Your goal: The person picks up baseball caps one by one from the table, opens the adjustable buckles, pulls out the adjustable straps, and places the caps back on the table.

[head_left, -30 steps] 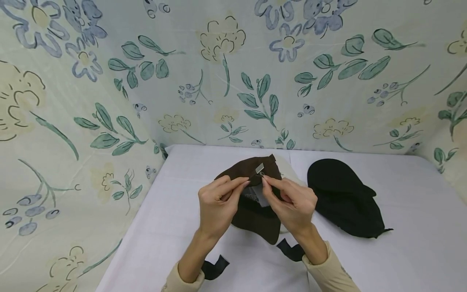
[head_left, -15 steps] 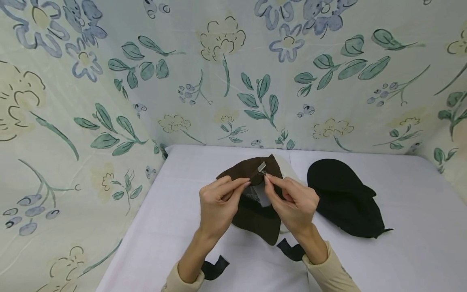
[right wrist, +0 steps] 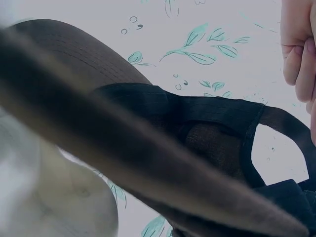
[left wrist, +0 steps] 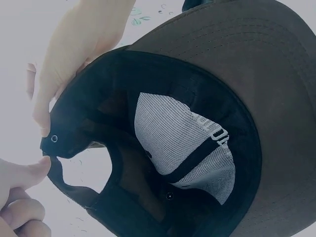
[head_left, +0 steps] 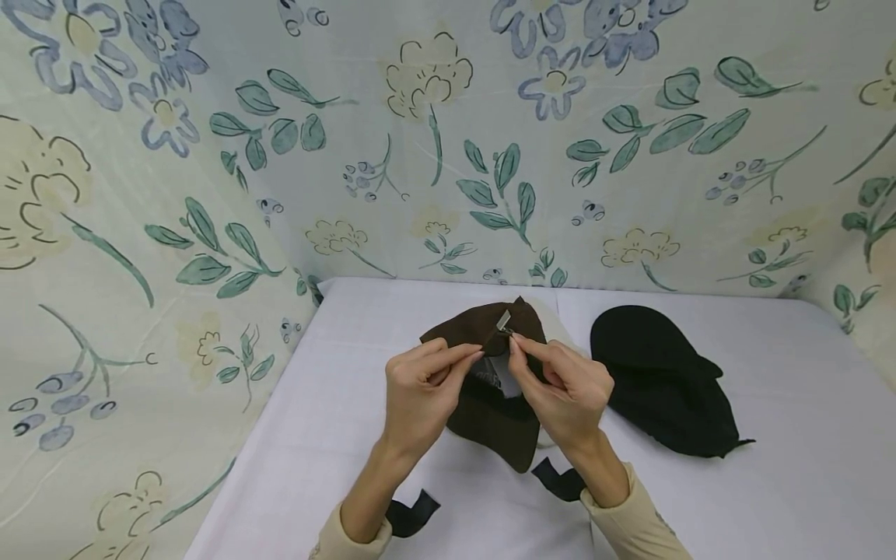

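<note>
A dark brown baseball cap [head_left: 493, 447] is held up in front of me, its brim pointing down toward me. Left hand [head_left: 423, 389] pinches the cap's narrow back strap between thumb and forefinger. Right hand [head_left: 565, 389] pinches the strap close to a small metal buckle [head_left: 504, 320]. Fingertips of the two hands are a short way apart. Inside the cap [left wrist: 279, 94], the left wrist view shows a black sweatband [left wrist: 163, 64], a pale mesh panel [left wrist: 163, 133] and the strap's arched opening. In the right wrist view a blurred dark band hides part of the cap.
A black cap [head_left: 651, 373] lies on the white-covered table [head_left: 805, 404] to the right. Something cream-coloured [head_left: 556, 323] shows partly behind the brown cap. Black bands [head_left: 413, 513] stick out beside both wrists. Floral cloth [head_left: 448, 155] hangs behind.
Both hands have shifted slightly right with the strap, and the buckle has moved a little to the right. Each hand keeps its pinch. The black cap stays in place.
</note>
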Demonstrator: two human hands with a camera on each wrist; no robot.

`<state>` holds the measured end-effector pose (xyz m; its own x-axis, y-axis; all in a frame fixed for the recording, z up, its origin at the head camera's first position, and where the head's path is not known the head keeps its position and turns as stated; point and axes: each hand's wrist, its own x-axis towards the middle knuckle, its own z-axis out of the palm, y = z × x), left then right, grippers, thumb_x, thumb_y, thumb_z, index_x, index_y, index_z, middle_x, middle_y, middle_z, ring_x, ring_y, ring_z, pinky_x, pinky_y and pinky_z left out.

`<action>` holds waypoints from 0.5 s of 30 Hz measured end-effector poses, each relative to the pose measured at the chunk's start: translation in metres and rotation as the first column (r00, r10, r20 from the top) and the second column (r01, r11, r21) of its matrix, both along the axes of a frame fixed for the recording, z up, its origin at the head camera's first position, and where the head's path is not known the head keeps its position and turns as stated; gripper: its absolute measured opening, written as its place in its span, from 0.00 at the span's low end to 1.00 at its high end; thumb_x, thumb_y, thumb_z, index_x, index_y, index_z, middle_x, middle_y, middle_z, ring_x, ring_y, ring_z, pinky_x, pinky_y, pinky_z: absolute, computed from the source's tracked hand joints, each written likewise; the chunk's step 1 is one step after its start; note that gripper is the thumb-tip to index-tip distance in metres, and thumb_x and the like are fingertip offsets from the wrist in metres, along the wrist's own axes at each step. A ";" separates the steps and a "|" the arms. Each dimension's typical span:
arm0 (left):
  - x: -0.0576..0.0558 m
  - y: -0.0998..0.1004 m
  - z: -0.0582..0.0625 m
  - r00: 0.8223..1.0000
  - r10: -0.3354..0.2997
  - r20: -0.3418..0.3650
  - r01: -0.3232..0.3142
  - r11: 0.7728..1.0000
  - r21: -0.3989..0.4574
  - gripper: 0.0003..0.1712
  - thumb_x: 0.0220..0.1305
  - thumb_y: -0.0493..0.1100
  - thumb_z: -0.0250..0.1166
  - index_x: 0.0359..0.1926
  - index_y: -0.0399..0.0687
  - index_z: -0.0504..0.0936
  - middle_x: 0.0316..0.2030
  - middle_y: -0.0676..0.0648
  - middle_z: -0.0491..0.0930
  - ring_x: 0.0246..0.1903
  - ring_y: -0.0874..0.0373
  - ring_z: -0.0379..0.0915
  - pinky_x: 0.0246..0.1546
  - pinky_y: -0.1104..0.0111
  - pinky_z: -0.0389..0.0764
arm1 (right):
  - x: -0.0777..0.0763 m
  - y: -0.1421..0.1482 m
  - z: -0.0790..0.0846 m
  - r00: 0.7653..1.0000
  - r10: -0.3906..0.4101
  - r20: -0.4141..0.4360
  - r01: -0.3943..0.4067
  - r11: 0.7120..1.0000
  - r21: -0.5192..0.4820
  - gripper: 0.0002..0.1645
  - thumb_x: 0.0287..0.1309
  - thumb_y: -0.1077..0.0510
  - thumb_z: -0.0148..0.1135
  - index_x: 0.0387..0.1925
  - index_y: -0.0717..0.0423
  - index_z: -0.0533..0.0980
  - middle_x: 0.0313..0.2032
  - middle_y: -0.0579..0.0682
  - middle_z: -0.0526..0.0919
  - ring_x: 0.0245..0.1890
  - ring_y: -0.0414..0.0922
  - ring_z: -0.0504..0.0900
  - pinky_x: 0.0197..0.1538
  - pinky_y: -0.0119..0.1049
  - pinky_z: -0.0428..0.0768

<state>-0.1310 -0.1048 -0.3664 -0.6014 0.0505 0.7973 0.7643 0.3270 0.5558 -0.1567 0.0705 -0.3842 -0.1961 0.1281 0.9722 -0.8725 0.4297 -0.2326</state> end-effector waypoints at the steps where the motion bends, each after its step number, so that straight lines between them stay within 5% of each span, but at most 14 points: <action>1: 0.000 0.000 0.000 1.000 -0.002 0.011 0.002 1.000 0.001 0.04 0.57 0.28 0.76 0.35 0.36 0.92 0.13 0.52 0.65 0.16 0.70 0.52 0.18 0.80 0.53 | 0.000 0.000 0.000 1.000 0.000 0.000 0.000 1.000 0.000 0.16 0.65 0.59 0.67 0.27 0.69 0.88 0.08 0.43 0.57 0.12 0.33 0.47 0.20 0.21 0.46; 15: 0.003 -0.003 0.002 0.992 -0.033 0.125 0.028 0.999 0.044 0.04 0.57 0.30 0.76 0.34 0.39 0.93 0.13 0.53 0.64 0.17 0.70 0.52 0.18 0.78 0.55 | 0.001 -0.001 0.001 1.000 0.003 -0.009 -0.003 1.000 0.004 0.17 0.65 0.59 0.67 0.27 0.69 0.88 0.09 0.43 0.58 0.13 0.33 0.48 0.20 0.21 0.46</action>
